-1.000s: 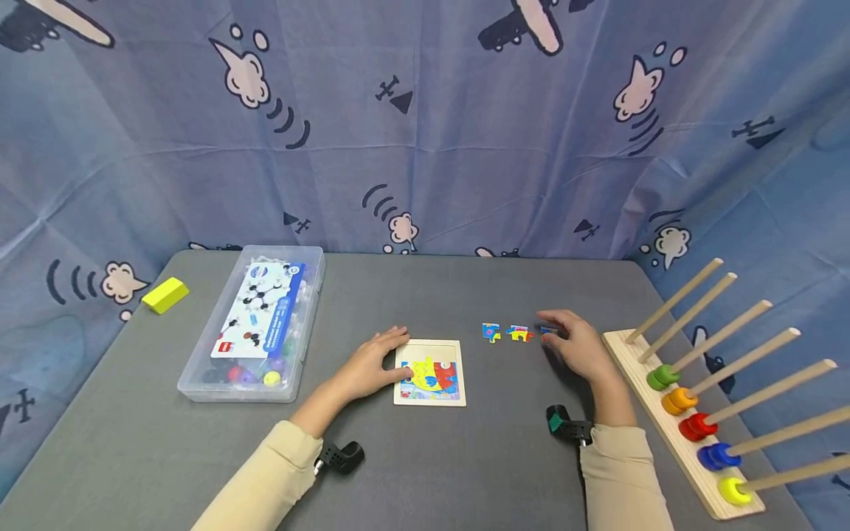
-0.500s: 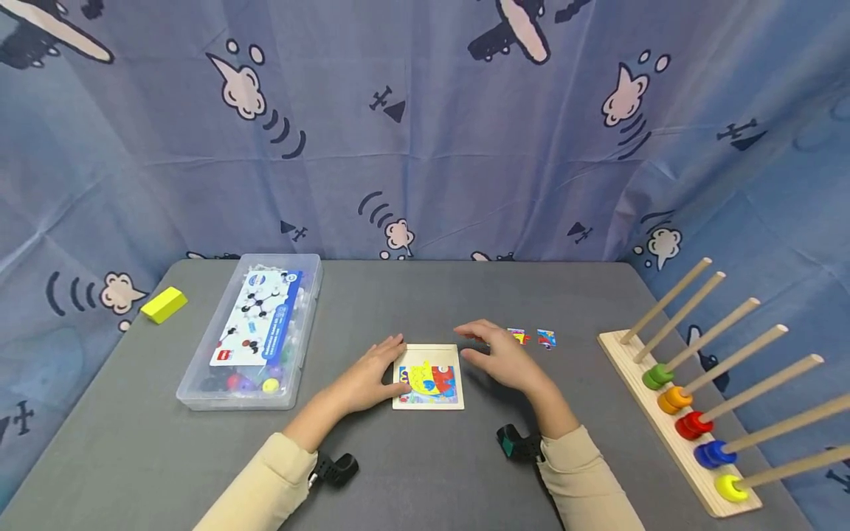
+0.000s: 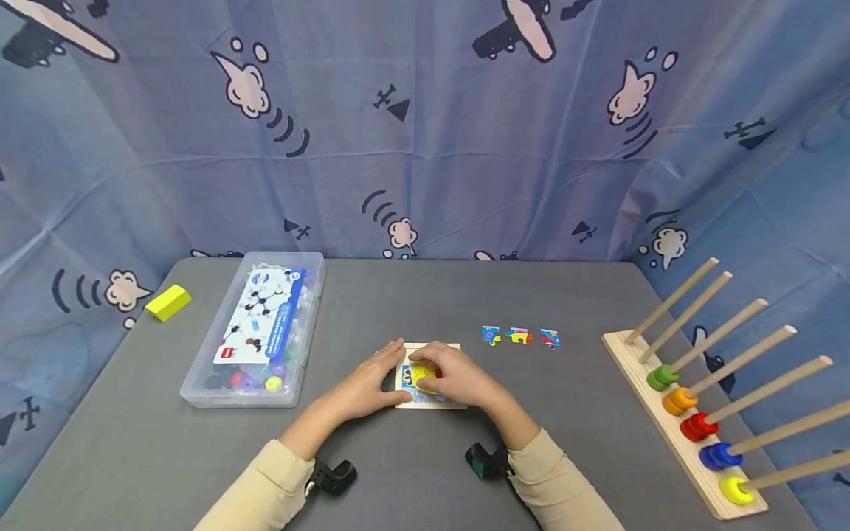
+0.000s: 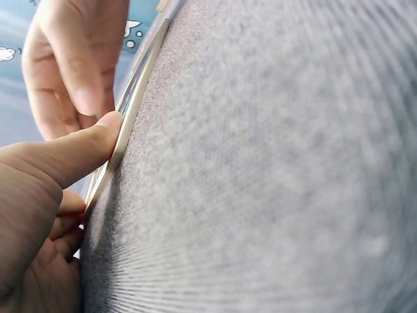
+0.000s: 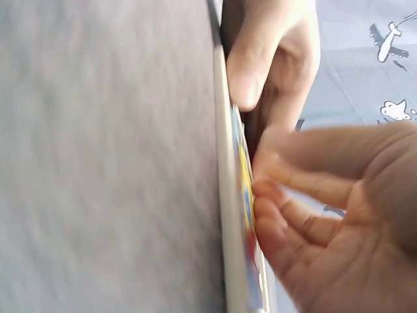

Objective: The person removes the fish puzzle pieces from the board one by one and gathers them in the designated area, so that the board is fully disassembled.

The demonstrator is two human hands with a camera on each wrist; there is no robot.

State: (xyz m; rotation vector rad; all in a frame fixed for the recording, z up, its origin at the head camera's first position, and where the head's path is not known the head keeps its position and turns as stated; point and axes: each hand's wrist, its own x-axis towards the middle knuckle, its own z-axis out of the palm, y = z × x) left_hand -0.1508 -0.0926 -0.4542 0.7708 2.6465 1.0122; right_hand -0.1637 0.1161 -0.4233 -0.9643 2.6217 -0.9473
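A small square wooden puzzle tray (image 3: 434, 406) lies on the table with a colourful picture in it, partly covered by my hands. My left hand (image 3: 368, 380) holds its left side, thumb over the near-left corner. My right hand (image 3: 458, 377) is over the tray, thumb and fingers bent down with the fingertips at the picture; yellow puzzle pieces (image 3: 420, 376) show between them. In the right wrist view the fingers (image 5: 270, 228) reach the picture's surface. To the right lie three loose puzzle pieces (image 3: 520, 335) in a row.
A clear plastic case (image 3: 192, 391) with a molecule-model label stands at the left, a yellow block (image 3: 168, 302) beyond it. Along the right edge is a wooden peg rack (image 3: 737, 509) with coloured rings and tall pegs. A patterned curtain (image 3: 438, 184) hangs behind the grey table.
My right hand has moved left from the rightmost loose piece to over the tray, uncovering all three loose pieces. My left hand has stayed at the tray's left side.
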